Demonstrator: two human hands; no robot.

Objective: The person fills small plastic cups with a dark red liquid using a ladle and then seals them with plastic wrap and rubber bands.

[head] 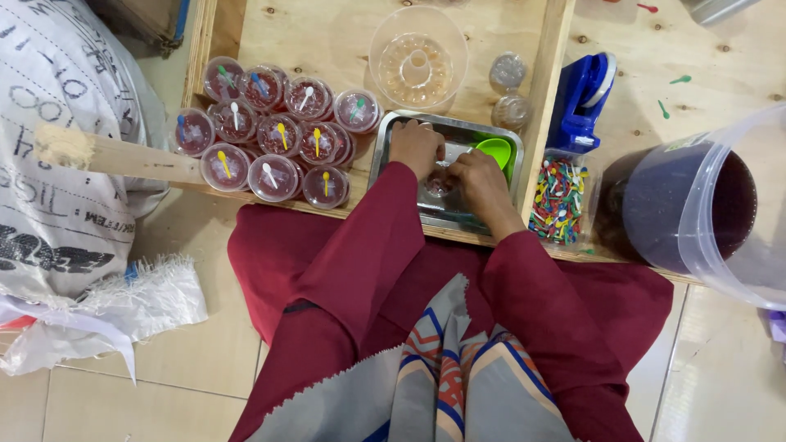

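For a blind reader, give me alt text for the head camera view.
Both hands, left hand and right hand, press on a small clear cup in a metal tray. Beside it sit sealed red-filled cups topped with tiny spoons.

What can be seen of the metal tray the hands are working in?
The metal tray is a shallow rectangular pan, shiny and silver-looking, lying flat on the wooden tabletop beside the filled lidded cups. Both hands, left and right, are over it, working on a small clear cup. A green scoop lies at its right side.
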